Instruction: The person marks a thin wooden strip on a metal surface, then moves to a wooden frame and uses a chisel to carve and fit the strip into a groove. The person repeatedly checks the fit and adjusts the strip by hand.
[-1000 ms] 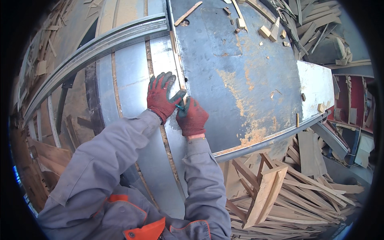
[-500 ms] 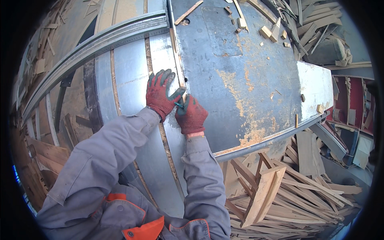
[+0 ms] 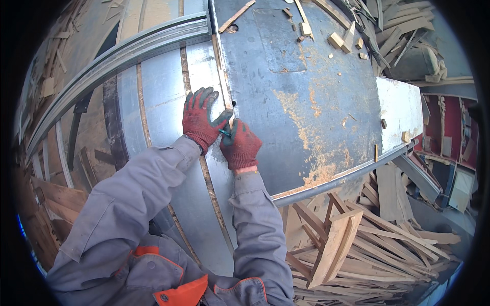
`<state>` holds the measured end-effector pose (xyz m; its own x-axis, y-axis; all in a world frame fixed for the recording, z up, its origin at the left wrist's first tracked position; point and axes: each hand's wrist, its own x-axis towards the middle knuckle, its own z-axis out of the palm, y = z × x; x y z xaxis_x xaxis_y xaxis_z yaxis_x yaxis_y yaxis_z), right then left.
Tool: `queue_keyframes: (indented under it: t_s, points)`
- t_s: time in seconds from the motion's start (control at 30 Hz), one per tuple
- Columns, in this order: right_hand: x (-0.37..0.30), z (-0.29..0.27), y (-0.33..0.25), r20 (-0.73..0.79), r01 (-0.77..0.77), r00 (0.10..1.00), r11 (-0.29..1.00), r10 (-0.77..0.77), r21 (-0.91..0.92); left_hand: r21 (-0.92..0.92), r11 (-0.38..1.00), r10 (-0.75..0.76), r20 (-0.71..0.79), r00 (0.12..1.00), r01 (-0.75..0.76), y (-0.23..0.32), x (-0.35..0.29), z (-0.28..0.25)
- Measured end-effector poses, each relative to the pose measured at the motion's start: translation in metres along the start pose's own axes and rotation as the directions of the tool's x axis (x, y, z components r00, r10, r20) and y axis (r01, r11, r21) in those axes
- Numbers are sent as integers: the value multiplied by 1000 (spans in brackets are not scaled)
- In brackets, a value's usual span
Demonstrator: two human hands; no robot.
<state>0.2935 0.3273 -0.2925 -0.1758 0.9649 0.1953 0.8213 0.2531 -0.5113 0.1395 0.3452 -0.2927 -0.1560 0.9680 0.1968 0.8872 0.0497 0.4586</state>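
Note:
My left hand [image 3: 201, 120], in a red knit glove with dark green coated fingers, lies on the silvery sliding table [image 3: 199, 64]. Its fingers are spread, and the thumb reaches right to a narrow wooden strip [image 3: 225, 84] along the seam beside the dark steel table top [image 3: 255, 127]. My right hand [image 3: 241, 145], gloved alike, is closed just below that thumb, at the strip's near end. A thin teal stick [image 3: 224, 132], like a pen or pencil, pokes out leftward from its fingers. The fingers hide the rest of the stick.
A metal fence [image 3: 127, 53] crosses the table at upper left. Sawdust [image 3: 319, 163] and wood offcuts [image 3: 335, 40] lie on the dark top. A wooden frame [image 3: 337, 245] stands over a heap of strips [image 3: 393, 255] at lower right. More scrap [image 3: 408, 25] is piled at upper right.
The whole view has shifted slightly, so everything sits a little further left and up. Both hands keep their places at the strip, and the right still grips the teal stick.

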Motion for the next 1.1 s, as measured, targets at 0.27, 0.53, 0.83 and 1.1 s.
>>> queue_keyframes:
  t_s: [0.27,0.53,0.83,1.1]
  points:
    - [3,1,-2,-27,-21,999,1000,21,-11,0,1000,-15,23,1000,15,-1,1,0]
    - [3,5,1,-4,-19,1000,1000,19,0,-31,994,-105,-12,994,105,6,-4,1]
    - [3,11,7,-19,25,999,1000,-26,-18,-38,997,-70,-51,996,68,9,0,-5]
    - [9,8,6,11,34,999,999,-33,-21,-82,990,-119,-14,993,118,5,3,-3]
